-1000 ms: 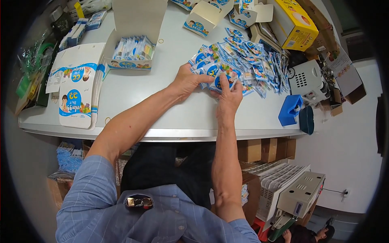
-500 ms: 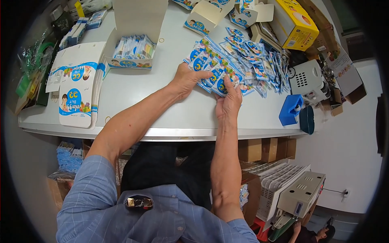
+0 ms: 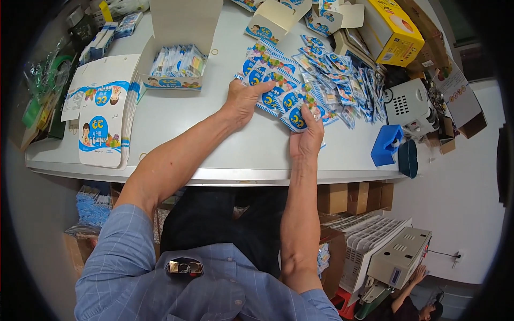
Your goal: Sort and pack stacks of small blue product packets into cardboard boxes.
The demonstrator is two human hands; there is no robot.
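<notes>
Both hands worked on the blue sachets at the bench.

I saw the left hand [image 3: 243, 101] lying flat, fingers spread, on the fanned blue sachets [image 3: 278, 85]. The right hand [image 3: 306, 136] pinched one sachet [image 3: 296, 115] upright just beside them. The grey bench [image 3: 182, 134] also carried an open carton [image 3: 174, 67] and flat cartons [image 3: 101, 117]; cardboard boxes [image 3: 348, 198] stood under it.

I see a pale grey table [image 3: 176, 115] filling the upper half, its front edge curving from nine to three o'clock. A white wall [image 3: 460, 214] stands at four o'clock. Brown cardboard boxes [image 3: 342, 197] sit under the table, lit evenly.
</notes>
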